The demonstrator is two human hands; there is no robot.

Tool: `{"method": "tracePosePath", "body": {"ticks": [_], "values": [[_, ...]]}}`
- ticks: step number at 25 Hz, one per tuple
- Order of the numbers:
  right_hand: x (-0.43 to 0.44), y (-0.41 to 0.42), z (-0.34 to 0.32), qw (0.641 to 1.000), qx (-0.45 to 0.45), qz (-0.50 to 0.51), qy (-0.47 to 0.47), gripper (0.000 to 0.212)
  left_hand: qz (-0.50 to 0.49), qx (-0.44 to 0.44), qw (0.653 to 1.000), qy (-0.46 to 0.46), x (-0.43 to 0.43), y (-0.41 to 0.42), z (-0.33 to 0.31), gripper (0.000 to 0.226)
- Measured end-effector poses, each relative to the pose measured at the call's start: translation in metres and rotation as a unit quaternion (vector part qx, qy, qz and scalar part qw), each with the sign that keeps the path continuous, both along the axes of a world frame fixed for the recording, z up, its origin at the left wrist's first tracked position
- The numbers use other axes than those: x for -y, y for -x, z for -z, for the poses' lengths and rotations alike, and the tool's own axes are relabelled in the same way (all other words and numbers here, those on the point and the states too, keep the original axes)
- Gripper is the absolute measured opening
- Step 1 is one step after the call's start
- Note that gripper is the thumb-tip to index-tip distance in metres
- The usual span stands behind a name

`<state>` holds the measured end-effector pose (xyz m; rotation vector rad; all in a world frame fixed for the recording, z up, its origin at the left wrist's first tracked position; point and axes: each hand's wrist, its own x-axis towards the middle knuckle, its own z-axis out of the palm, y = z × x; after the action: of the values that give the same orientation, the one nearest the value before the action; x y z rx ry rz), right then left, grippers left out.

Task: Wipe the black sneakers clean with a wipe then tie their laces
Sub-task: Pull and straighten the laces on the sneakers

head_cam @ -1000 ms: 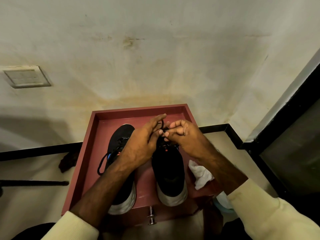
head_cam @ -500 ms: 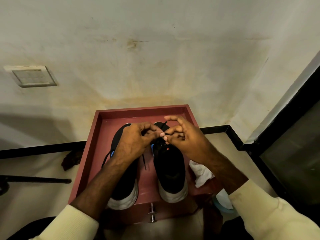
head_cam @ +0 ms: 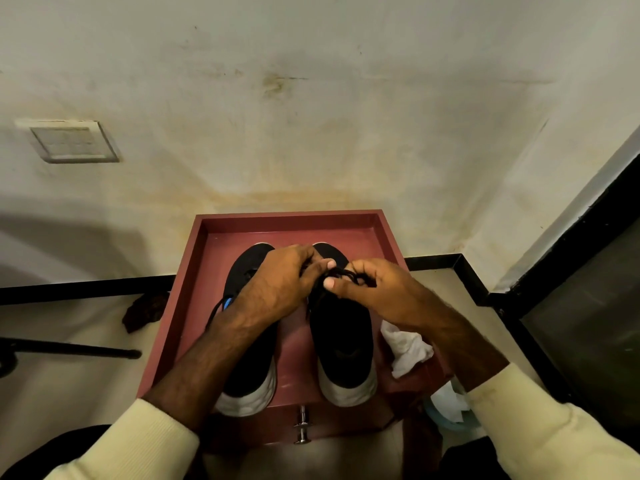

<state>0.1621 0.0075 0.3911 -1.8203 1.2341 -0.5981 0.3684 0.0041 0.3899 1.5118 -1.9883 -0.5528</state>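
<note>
Two black sneakers with white soles stand side by side in a red tray. The left sneaker lies partly under my left forearm, and its loose black lace hangs over its left side. Over the right sneaker, my left hand and my right hand meet and pinch its black lace between fingertips and thumbs. A crumpled white wipe lies on the tray's right edge, beside the right sneaker.
The tray tops a red drawer unit with a metal knob at the front. A dark rag and a black rod lie on the floor to the left. A blue tub with white wipes sits at the right. A stained wall stands close behind.
Both hands have drawn closer over the right sneaker, my left hand's fingers curling down onto the lace. My right hand's raised fingers have folded in around the lace.
</note>
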Motion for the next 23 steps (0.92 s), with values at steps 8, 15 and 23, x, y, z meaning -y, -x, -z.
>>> {"method": "tracePosePath", "body": {"ticks": [8, 15, 23], "values": [[0.006, 0.030, -0.009, 0.995, 0.054, 0.069, 0.057, 0.022, -0.010, -0.018, 0.997, -0.069, 0.001, -0.017, -0.010, 0.033], [0.011, 0.047, -0.016, 0.976, -0.006, 0.182, -0.122, 0.032, -0.044, 0.137, 0.977, -0.160, 0.001, -0.034, -0.011, 0.035], [0.019, 0.066, 0.002, 0.968, -0.208, 0.128, -0.054, 0.023, -0.068, 0.378, 0.913, -0.135, -0.003, -0.031, -0.012, 0.042]]}}
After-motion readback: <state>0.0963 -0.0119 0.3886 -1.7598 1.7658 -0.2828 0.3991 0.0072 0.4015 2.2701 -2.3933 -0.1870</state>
